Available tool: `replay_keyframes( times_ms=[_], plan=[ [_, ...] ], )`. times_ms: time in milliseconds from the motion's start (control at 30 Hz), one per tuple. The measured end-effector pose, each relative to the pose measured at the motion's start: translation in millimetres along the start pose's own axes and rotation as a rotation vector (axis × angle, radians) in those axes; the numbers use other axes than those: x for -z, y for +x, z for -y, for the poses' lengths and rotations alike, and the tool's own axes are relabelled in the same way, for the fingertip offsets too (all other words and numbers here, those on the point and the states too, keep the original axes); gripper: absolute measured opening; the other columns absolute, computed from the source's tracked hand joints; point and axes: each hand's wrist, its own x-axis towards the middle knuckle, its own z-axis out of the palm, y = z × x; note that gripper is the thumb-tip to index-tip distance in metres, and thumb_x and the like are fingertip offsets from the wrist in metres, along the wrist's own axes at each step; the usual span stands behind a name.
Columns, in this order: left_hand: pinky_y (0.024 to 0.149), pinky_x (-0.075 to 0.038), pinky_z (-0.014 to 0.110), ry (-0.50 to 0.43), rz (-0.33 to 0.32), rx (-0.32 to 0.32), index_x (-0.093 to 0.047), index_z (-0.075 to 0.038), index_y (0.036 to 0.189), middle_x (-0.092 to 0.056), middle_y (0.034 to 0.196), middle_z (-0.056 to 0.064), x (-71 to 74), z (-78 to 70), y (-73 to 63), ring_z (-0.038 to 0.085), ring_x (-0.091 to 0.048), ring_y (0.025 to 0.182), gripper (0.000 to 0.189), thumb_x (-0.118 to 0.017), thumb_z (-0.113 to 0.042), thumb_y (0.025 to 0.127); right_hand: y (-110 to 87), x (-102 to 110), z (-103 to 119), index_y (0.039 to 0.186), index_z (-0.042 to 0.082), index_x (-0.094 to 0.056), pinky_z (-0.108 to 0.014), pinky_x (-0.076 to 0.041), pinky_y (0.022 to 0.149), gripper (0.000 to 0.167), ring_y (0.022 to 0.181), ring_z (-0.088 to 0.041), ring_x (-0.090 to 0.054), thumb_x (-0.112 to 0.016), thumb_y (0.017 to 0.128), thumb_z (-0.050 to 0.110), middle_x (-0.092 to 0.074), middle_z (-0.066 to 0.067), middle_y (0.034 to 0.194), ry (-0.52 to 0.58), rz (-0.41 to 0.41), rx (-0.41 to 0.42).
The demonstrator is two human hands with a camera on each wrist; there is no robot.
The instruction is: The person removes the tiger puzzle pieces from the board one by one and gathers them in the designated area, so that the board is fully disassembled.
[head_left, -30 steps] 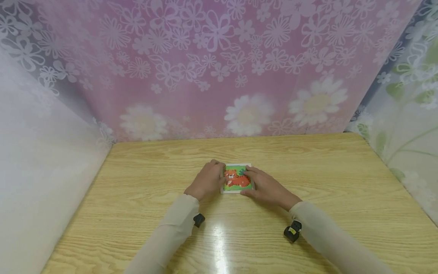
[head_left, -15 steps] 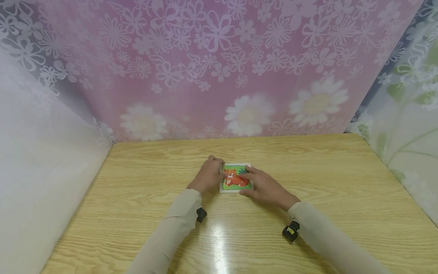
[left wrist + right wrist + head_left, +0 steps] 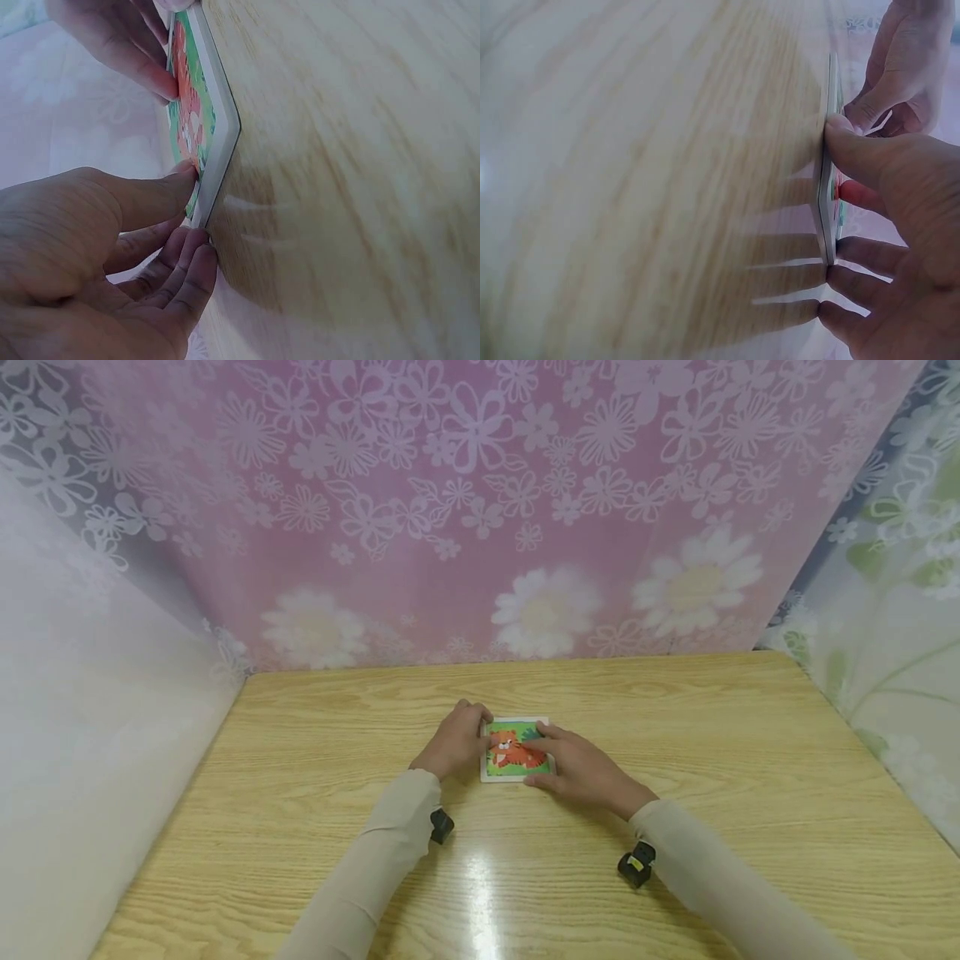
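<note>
A small square puzzle board [image 3: 516,762] with a white rim lies flat on the table, showing an orange tiger on green. My left hand [image 3: 453,745] holds its left side; in the left wrist view the thumb presses the picture's edge and the other fingers bend against the side of the white rim [image 3: 220,142]. From the right, my right hand [image 3: 592,775] grips the board, its thumb on the near edge [image 3: 823,196] and one fingertip pressing the tiger. The right wrist view has the remaining fingers along the far right side. The hands cover the board's left and right margins.
The wood-grain table [image 3: 360,710] reflects a bright streak of light in front of the board. A pink flowered curtain [image 3: 450,527] hangs behind the table, with pale fabric at both sides. Black wrist cameras [image 3: 636,865] sit below the sleeves.
My right hand's fingertip has come down onto the tiger picture. The board has shifted very slightly left, and my left hand and forearm have moved a little forward.
</note>
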Motion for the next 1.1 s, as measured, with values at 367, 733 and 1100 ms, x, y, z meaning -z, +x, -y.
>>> replay_keyframes(
  times_ms=[367, 733, 1100],
  plan=[
    [0.084, -0.046, 0.038, -0.002, -0.004, 0.026, -0.062, 0.001, 0.127, -0.055, 0.116, 0.012, 1.6, 0.3, -0.3, 0.022, -0.050, 0.090, 0.035, -0.069, -0.017, 0.099, 1.9, 0.9, 4.9, 0.141, 0.003, -0.059, -0.057, -0.038, 0.109, 0.059, 0.139, -0.049, -0.041, -0.072, 0.095, 0.038, -0.042, -0.026, 0.153, -0.122, 0.035, 0.043],
    [0.080, -0.044, 0.038, 0.006, -0.006, 0.010, -0.062, 0.003, 0.127, -0.055, 0.110, 0.014, 1.3, -2.6, 0.6, 0.022, -0.049, 0.087, 0.034, -0.068, -0.014, 0.099, 0.9, 0.4, 3.8, 0.143, 0.001, -0.056, -0.062, -0.035, 0.109, 0.058, 0.133, -0.060, -0.039, -0.069, 0.097, 0.035, -0.047, -0.024, 0.150, -0.163, 0.044, 0.075],
    [0.079, -0.044, 0.036, -0.004, -0.018, 0.011, -0.062, 0.003, 0.128, -0.056, 0.111, 0.014, 0.4, -1.6, 1.2, 0.021, -0.048, 0.088, 0.033, -0.068, -0.012, 0.099, 2.6, 0.0, 2.6, 0.141, -0.001, -0.057, -0.060, -0.036, 0.110, 0.058, 0.134, -0.056, -0.042, -0.070, 0.097, 0.035, -0.049, -0.025, 0.148, -0.188, 0.041, 0.099]
  ],
)
